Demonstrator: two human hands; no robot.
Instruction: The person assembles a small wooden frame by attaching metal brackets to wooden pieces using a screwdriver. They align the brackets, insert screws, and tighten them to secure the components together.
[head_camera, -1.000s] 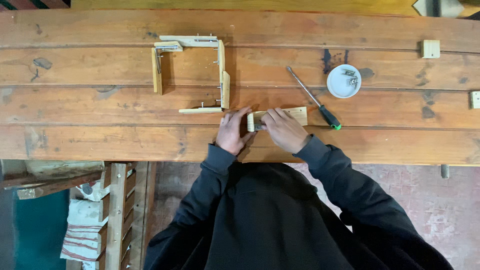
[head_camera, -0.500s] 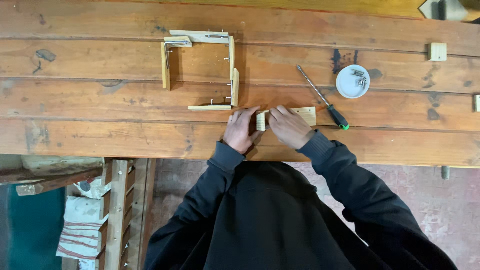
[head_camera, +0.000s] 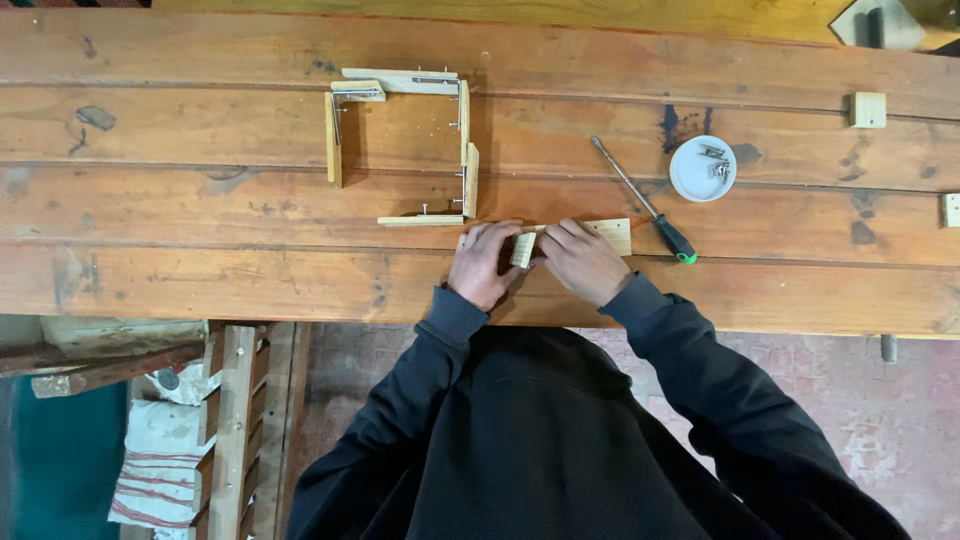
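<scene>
My left hand (head_camera: 483, 262) and my right hand (head_camera: 582, 260) meet near the front of a wooden plank workbench (head_camera: 200, 200). Between them they pinch a small pale wood block (head_camera: 523, 248). A flat pale wood strip (head_camera: 612, 234) lies under my right hand's fingers and sticks out to the right. Just beyond my left hand stands an open frame of thin wood slats (head_camera: 400, 145) joined by metal brackets and screws. How the block and strip touch is hidden by my fingers.
A screwdriver with a black and green handle (head_camera: 645, 203) lies right of my hands. A white round dish of screws (head_camera: 702, 168) sits beyond it. Two small wood cubes (head_camera: 867, 109) rest at the right. Scrap timber and a cloth lie on the floor at the left.
The view has shifted slightly. My hands stay on the small block and strip, with the fingers closing tighter around the block.
</scene>
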